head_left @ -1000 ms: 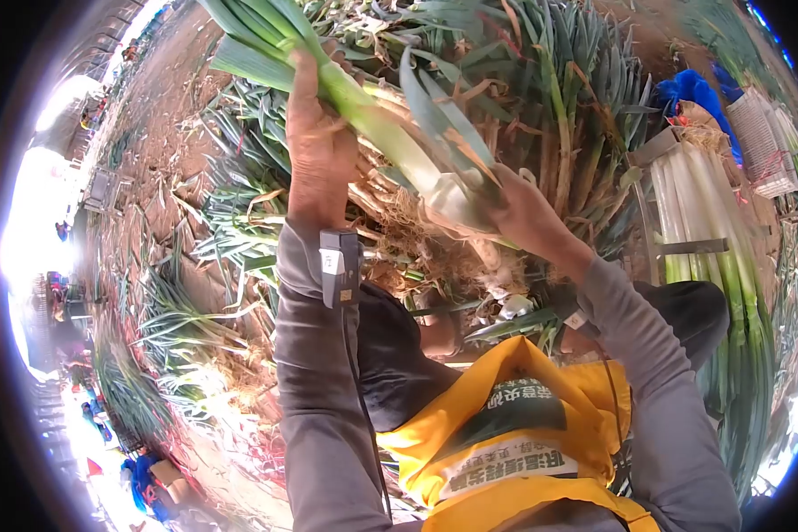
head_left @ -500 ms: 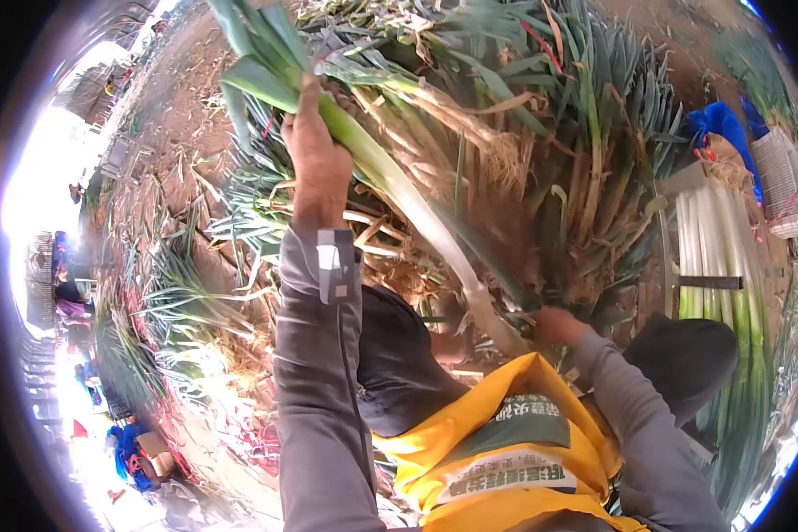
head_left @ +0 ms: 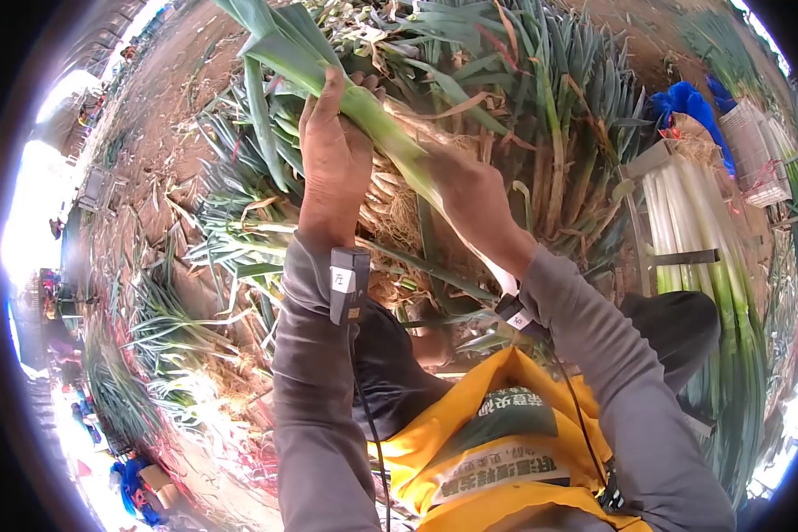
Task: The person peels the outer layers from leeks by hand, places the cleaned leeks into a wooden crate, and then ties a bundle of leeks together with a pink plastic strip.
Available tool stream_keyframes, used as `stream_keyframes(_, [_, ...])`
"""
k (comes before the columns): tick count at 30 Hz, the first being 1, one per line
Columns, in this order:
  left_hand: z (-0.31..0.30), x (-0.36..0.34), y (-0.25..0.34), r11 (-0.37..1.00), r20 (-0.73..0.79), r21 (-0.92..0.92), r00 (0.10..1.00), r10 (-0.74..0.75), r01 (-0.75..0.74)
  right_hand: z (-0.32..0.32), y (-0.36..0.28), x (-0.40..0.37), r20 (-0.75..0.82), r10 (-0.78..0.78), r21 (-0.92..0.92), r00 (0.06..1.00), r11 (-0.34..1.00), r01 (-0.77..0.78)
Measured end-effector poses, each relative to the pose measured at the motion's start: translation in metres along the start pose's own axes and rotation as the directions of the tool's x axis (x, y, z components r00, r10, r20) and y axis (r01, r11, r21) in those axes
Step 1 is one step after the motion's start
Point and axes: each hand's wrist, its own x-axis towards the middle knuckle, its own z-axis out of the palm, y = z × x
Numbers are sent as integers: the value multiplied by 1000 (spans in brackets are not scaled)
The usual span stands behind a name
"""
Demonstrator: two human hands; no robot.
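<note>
A large leek (head_left: 372,120) slants across in front of me, its broad green leaves at the upper left and its white shaft running down to the right. My left hand (head_left: 337,160) is closed around it just below the leaves, thumb lying along the stalk. Farther down, my right hand (head_left: 474,195) is closed on the shaft, back of the hand up, with its fingertips mostly hidden. The white lower end (head_left: 503,277) shows beneath my right wrist.
Untrimmed leeks (head_left: 559,124) with dry roots lie heaped ahead, and more leeks (head_left: 168,310) lie at the left. On the right, a rack (head_left: 634,222) holds cleaned leeks (head_left: 696,213) beside blue plastic (head_left: 683,102) and a pale crate (head_left: 754,151). My yellow apron (head_left: 505,443) covers my lap.
My right hand has risen from the leek's root end by my knee to the middle of the shaft. My left hand keeps its grip and has shifted slightly right.
</note>
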Motion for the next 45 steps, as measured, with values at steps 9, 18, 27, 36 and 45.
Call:
stream_keyframes(9, [11,-8,0,999,83,-30,996,-34,36,-14,16,9,276,446,282,852,810,-515])
stream_keyframes(18, [4,-6,5,978,320,-177,946,-52,114,-6,36,-17,746,410,-214,524,894,-394])
stream_keyframes(27, [-35,21,47,976,401,-219,913,81,10,-67,103,-237,728,656,-674,198,738,37])
stream_keyframes(36, [-53,26,45,848,342,-519,935,89,110,-56,-9,-27,713,240,404,659,628,-665])
stream_keyframes(45, [-76,25,45,993,-295,44,951,-89,107,-29,-10,-28,98,-41,-230,994,971,63])
